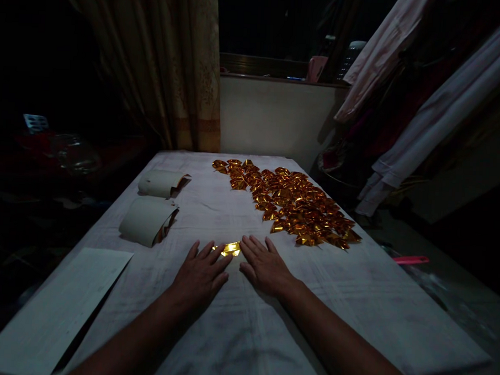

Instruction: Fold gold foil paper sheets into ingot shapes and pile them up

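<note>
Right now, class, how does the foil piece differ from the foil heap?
The foil piece lies alone by the left hand and right hand; the foil heap spreads farther back, many pieces crowded together. The foil piece looks brighter yellow; the foil heap, darker orange. Both are shiny and rest on the cloth.

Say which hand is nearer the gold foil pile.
Right. Right hand is just off the near left side of the gold foil pile; left hand is farther left.

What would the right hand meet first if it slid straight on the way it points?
The right hand would probably meet the small gold foil piece just ahead; whether they already touch is hard to tell here.
</note>
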The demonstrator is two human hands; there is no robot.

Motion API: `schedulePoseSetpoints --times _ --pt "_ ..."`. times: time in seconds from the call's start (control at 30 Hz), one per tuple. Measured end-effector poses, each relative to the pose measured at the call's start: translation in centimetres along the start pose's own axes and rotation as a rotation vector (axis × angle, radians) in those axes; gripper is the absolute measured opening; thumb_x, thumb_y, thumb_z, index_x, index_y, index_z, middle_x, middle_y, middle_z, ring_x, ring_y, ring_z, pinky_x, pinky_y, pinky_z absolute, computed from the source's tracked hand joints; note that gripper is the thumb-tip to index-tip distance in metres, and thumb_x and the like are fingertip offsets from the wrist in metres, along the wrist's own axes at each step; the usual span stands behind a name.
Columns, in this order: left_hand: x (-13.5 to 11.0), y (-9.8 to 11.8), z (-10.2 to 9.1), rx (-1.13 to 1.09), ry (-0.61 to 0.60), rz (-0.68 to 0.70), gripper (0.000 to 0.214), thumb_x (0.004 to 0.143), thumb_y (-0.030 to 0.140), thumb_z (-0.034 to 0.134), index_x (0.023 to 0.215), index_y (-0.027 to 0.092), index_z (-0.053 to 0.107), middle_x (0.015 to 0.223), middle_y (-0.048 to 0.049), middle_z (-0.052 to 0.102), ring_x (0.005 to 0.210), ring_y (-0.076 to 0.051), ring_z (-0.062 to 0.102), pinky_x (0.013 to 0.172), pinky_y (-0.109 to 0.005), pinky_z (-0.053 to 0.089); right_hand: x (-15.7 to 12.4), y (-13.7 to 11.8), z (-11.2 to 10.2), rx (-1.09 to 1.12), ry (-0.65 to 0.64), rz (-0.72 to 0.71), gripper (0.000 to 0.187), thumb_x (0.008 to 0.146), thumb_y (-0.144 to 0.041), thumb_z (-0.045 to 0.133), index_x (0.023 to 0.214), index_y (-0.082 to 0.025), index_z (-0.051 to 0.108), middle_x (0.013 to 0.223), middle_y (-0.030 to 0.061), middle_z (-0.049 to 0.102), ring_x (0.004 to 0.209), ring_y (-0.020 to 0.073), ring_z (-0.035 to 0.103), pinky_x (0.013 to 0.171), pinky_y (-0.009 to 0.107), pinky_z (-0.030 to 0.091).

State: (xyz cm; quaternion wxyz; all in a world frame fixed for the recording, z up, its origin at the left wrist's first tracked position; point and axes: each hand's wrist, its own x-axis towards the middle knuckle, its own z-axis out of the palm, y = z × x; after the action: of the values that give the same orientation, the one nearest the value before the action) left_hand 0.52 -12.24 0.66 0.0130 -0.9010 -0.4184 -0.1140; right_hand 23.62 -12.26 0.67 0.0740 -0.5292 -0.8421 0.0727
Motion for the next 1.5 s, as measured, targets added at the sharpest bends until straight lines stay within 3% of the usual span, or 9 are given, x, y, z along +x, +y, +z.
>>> schedulePoseSetpoints --times 0.13,0.3,0.63,0.8,0.97,1.07,1.2,1.43,1.5 --pt "0.3 0.1 -0.3 0.0 -0.03 -0.016 0.042 0.099 0.04 0.049 0.141 0.035 0.055 0.15 -0.004 0.054 0.138 -0.033 0.046 0.116 -0.06 0.024 -0.1 -0.4 -0.2 -0.007 0.037 -0.025 0.057 0.103 -0.044 0.042 0.153 -0.016 0.039 0.16 0.0134 0.034 0.151 0.0304 0.027 0.122 0.062 0.014" --pt "0.4 -0.3 -0.6 -0.019 -0.048 0.008 0.047 0.098 0.036 0.051 0.145 0.036 0.05 0.151 -0.0026 0.053 0.139 -0.032 0.046 0.117 -0.061 0.024 -0.6 -0.7 -0.4 0.039 -0.006 -0.184 0.055 0.105 -0.044 0.039 0.154 -0.02 0.039 0.16 0.01 0.036 0.15 0.0266 0.029 0.122 0.058 0.018" --pt "-1.3 -3.1 -1.5 -0.012 -0.01 -0.041 0.04 0.099 0.038 0.047 0.136 0.03 0.059 0.141 -0.0058 0.063 0.135 -0.032 0.051 0.117 -0.061 0.021 -0.3 -0.5 -0.3 0.037 0.009 -0.013 0.056 0.103 -0.042 0.043 0.152 -0.016 0.041 0.159 0.0142 0.036 0.149 0.0286 0.031 0.121 0.06 0.02" --pt "0.9 -2.5 -2.9 -0.055 -0.003 -0.108 0.02 0.097 0.033 0.052 0.1 0.025 0.07 0.109 -0.0058 0.075 0.114 -0.028 0.062 0.11 -0.053 0.033 -0.2 -0.6 -0.5 0.06 0.033 -0.023 0.051 0.102 -0.038 0.045 0.149 -0.018 0.045 0.158 0.0126 0.041 0.147 0.028 0.035 0.12 0.057 0.022" --pt "3.2 -1.3 -1.8 -0.117 0.033 -0.215 0.018 0.09 0.033 0.062 0.103 0.021 0.066 0.108 -0.0078 0.069 0.104 -0.027 0.061 0.092 -0.04 0.044 0.2 -0.4 -0.2 0.1 0.134 -0.009 0.039 0.1 -0.03 0.047 0.137 -0.02 0.056 0.149 0.0117 0.053 0.139 0.0266 0.045 0.117 0.052 0.029" --pt "3.8 -1.1 -1.4 -0.135 0.007 -0.242 0.012 0.089 0.032 0.062 0.089 0.02 0.064 0.095 -0.0058 0.067 0.096 -0.025 0.061 0.085 -0.037 0.044 0.8 -0.2 -0.1 0.148 0.197 -0.024 0.03 0.097 -0.026 0.053 0.125 -0.021 0.063 0.138 0.0103 0.062 0.129 0.0251 0.053 0.11 0.045 0.035" --pt "4.1 -1.2 -1.6 -0.216 -0.018 -0.251 0.008 0.086 0.029 0.065 0.088 0.021 0.063 0.092 -0.0043 0.067 0.094 -0.024 0.06 0.084 -0.036 0.042 2.3 0.1 -0.8 0.178 0.188 0.06 0.026 0.092 -0.026 0.063 0.118 -0.02 0.065 0.116 0.0085 0.07 0.108 0.0239 0.061 0.094 0.037 0.044" --pt "4.9 -1.4 -1.6 -0.282 -0.039 -0.314 0.006 0.086 0.024 0.064 0.092 0.022 0.065 0.086 -0.0033 0.068 0.086 -0.023 0.062 0.075 -0.032 0.042 4.7 1.7 -2.4 0.239 0.069 0.101 0.01 0.082 -0.024 0.074 0.091 -0.022 0.074 0.095 0.0039 0.07 0.093 0.0201 0.061 0.076 0.027 0.04" --pt "5.5 -1.9 -1.5 -0.322 0.026 -0.337 0.006 0.086 0.024 0.062 0.09 0.023 0.066 0.083 -0.0025 0.068 0.082 -0.021 0.063 0.072 -0.03 0.043 5.4 2.1 -2.5 0.266 0.091 0.123 0.005 0.082 -0.023 0.073 0.087 -0.023 0.074 0.087 0.0017 0.07 0.083 0.0177 0.062 0.069 0.025 0.038"
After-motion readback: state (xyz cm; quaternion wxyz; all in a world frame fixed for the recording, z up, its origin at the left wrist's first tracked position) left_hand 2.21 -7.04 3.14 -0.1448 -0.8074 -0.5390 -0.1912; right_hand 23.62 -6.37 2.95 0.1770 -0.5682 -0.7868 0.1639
